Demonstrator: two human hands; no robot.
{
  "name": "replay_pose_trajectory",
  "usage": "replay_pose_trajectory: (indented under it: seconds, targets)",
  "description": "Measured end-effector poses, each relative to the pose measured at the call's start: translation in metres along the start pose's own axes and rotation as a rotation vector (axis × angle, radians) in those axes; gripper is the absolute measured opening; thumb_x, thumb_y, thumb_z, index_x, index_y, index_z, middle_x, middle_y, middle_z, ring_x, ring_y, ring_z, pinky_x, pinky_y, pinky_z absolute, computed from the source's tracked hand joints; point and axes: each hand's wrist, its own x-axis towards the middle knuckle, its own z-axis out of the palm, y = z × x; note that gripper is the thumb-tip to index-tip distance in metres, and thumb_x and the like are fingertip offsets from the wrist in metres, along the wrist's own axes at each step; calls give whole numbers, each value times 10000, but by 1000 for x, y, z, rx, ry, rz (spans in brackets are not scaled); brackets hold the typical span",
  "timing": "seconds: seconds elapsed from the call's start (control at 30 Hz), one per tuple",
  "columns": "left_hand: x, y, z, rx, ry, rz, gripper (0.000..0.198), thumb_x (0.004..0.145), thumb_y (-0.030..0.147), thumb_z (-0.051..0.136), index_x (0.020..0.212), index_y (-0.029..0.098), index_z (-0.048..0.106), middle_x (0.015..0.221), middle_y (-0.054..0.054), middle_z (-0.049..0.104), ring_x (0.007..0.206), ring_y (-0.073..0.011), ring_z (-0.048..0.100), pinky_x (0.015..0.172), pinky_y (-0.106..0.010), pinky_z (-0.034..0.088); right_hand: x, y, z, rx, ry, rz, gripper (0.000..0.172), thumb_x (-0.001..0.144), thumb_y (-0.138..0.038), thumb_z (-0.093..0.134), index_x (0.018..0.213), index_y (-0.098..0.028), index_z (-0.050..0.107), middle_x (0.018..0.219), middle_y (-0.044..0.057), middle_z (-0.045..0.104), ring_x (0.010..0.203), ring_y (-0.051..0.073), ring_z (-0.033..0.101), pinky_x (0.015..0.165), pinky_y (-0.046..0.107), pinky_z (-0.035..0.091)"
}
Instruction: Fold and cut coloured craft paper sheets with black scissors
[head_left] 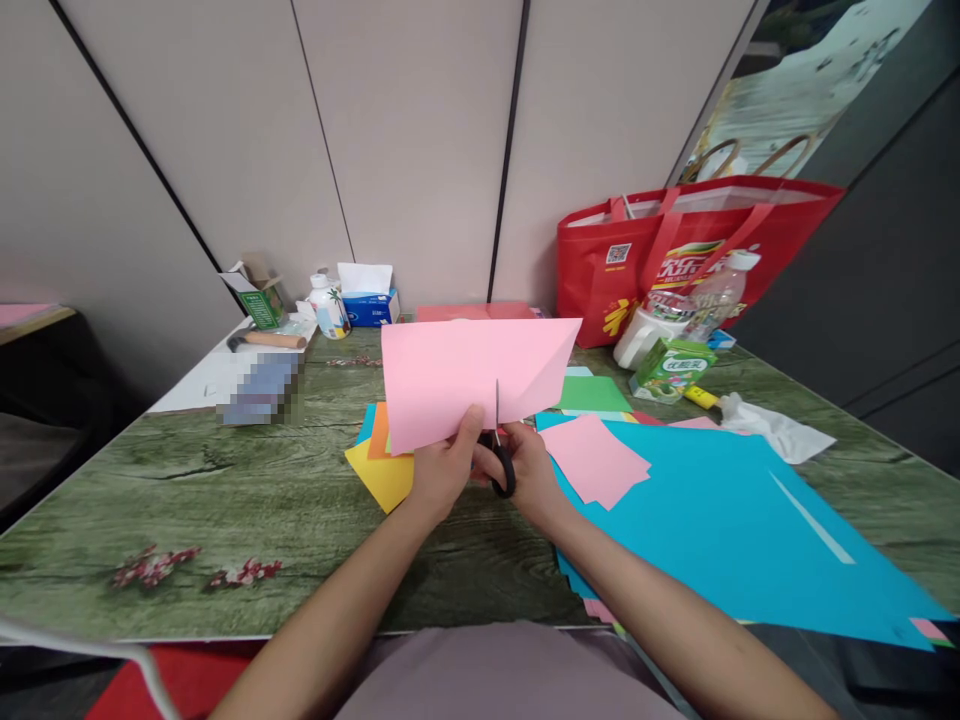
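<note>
A sheet of pink paper point(450, 375) is held up off the table in front of me. My left hand point(444, 465) pinches its lower edge, thumb on the near face. In my right hand point(529, 470) is a pair of scissors point(504, 475) with black handles, fingers through the loops. One blade stands upright against the near face of the sheet, at the lower edge right of my left thumb. Below and left of the sheet lie yellow paper point(382, 478) and orange paper point(381, 440). To the right, cut pink paper pieces point(596, 460) rest on large blue sheets point(690, 520).
A red shopping bag point(600, 265) stands at the back right, with a plastic bottle point(720, 300), a white jar point(649, 335) and a green carton point(673, 370) before it. At the back left are a hammer point(270, 341), a white bottle point(328, 308) and a tissue box point(369, 305).
</note>
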Motion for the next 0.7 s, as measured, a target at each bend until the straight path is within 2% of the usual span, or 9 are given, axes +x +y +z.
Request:
replay_pose_trajectory:
  seconds: [0.1,0.23,0.37,0.47,0.53,0.63,0.7]
  targets:
    - [0,0,0,-14,-4,-9,350,652,452,665,434,197,565,329,-6,524,323,-146,471,302,-246,373,0,-1,1,-7,5,13,294,676,-386,675,864,-196,552,531,-35,575,386,129,491,374,248,383]
    - [1,-6,-1,-35,-87,-27,439,689,512,611,393,197,533,314,-18,524,260,-129,419,281,-254,364,-1,-2,2,9,-1,11,289,686,-388,668,864,-196,544,553,-29,583,390,120,487,375,243,393]
    - [2,-14,-1,-47,-112,-36,470,702,536,587,387,195,519,310,-16,518,245,-116,401,273,-246,353,-1,-3,2,-3,-2,19,305,676,-413,672,854,-202,543,545,-30,572,396,124,488,380,252,407]
    - [4,-14,-2,-65,-81,-38,429,685,528,610,436,184,548,340,-5,529,267,-120,422,272,-246,350,0,-3,1,25,-15,25,325,659,-421,688,850,-207,534,564,-31,574,427,128,506,405,253,419]
    - [8,-11,-3,-100,23,4,341,663,485,651,547,166,611,460,-10,606,370,-134,514,332,-237,406,0,-2,1,60,-53,47,345,643,-405,710,853,-208,519,582,-39,574,461,125,528,439,245,430]
    - [20,-1,-5,-195,234,96,264,618,376,715,708,134,660,728,-50,695,660,-155,631,606,-240,507,1,-6,-5,77,-247,121,357,651,-367,721,891,-203,515,553,-65,566,470,104,540,470,216,431]
    - [29,5,-8,-334,257,141,240,598,330,724,688,124,639,697,-51,684,657,-160,630,651,-270,506,1,-12,-12,77,-519,193,359,679,-371,700,946,-190,542,569,-52,603,468,93,550,479,205,440]
